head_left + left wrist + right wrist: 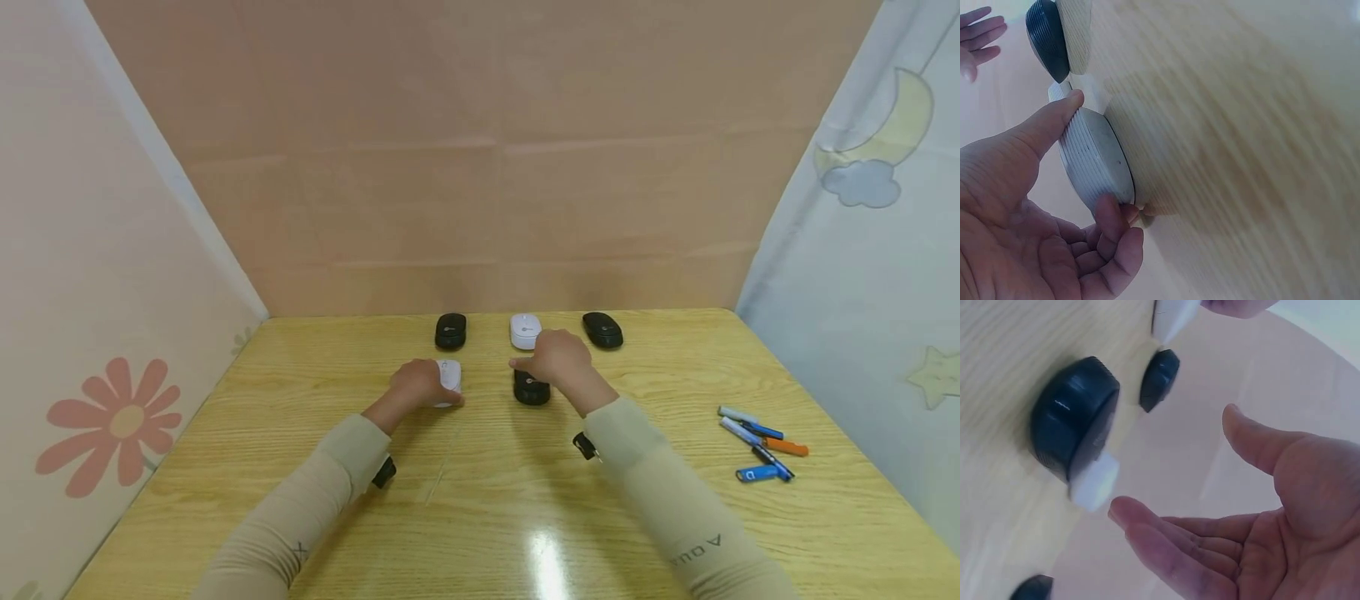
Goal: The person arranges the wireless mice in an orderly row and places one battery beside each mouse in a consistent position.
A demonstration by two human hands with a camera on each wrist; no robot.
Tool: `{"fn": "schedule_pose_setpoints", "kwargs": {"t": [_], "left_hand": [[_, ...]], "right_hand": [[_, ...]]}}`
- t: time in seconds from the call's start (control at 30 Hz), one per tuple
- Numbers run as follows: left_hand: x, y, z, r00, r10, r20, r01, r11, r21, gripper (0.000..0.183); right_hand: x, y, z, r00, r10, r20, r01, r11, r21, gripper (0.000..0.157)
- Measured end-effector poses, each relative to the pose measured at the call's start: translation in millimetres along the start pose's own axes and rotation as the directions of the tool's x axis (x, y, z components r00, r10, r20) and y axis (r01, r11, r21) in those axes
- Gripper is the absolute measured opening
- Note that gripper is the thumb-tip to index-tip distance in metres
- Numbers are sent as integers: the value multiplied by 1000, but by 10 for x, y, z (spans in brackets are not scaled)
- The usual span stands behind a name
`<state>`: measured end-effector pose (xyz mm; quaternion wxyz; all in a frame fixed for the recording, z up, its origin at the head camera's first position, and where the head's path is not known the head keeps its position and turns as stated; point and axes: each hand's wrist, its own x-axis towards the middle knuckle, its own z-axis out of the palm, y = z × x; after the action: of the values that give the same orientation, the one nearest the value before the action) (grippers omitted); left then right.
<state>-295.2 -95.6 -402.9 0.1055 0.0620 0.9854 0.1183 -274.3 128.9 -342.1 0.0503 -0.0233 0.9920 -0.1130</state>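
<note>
My left hand grips a white computer mouse by its sides. In the left wrist view the thumb is on one side of this ribbed white mouse and curled fingers are at the other; its base is close to the table. Above a black mouse, my right hand is open, thumb spread from the fingers. The right wrist view shows that hand apart from the black mouse, with nothing between thumb and fingers.
Along the table's back edge stand a black mouse, a white mouse and another black mouse. At the right lies a small pile of several pen-like sticks and USB drives, including an orange one and a blue one.
</note>
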Motion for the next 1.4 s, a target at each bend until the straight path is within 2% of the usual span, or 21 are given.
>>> {"fn": "schedule_pose_setpoints", "kwargs": {"t": [0.33, 0.47, 0.7, 0.9, 1.07, 1.3, 1.4], "left_hand": [[5, 16, 11, 1000, 6, -8, -6, 1000, -11, 61], [3, 27, 11, 1000, 7, -9, -7, 1000, -11, 62], [-13, 35, -2, 1000, -1, -9, 1, 1000, -8, 64], [-28, 38, -7, 1000, 0, -13, 0, 1000, -8, 63], [-31, 40, -9, 1000, 6, -16, -6, 1000, -3, 63], [-39, 27, -6, 1000, 3, -19, -3, 1000, -2, 61], [-46, 22, -5, 1000, 5, -22, -5, 1000, -3, 61]], "right_hand": [[-208, 58, -154, 997, -80, 5, 80, 997, -14, 47], [-309, 98, -165, 992, -123, -12, 122, 991, -53, 50], [-408, 212, -144, 985, -164, -46, 162, 985, -59, 50], [-460, 375, -79, 960, -262, -102, 255, 964, -76, 39], [-521, 520, -5, 941, -288, -175, 282, 957, -63, 48], [-621, 708, 94, 888, -349, -300, 360, 933, -20, 53], [-678, 771, 115, 883, -350, -312, 367, 930, -5, 54]]}}
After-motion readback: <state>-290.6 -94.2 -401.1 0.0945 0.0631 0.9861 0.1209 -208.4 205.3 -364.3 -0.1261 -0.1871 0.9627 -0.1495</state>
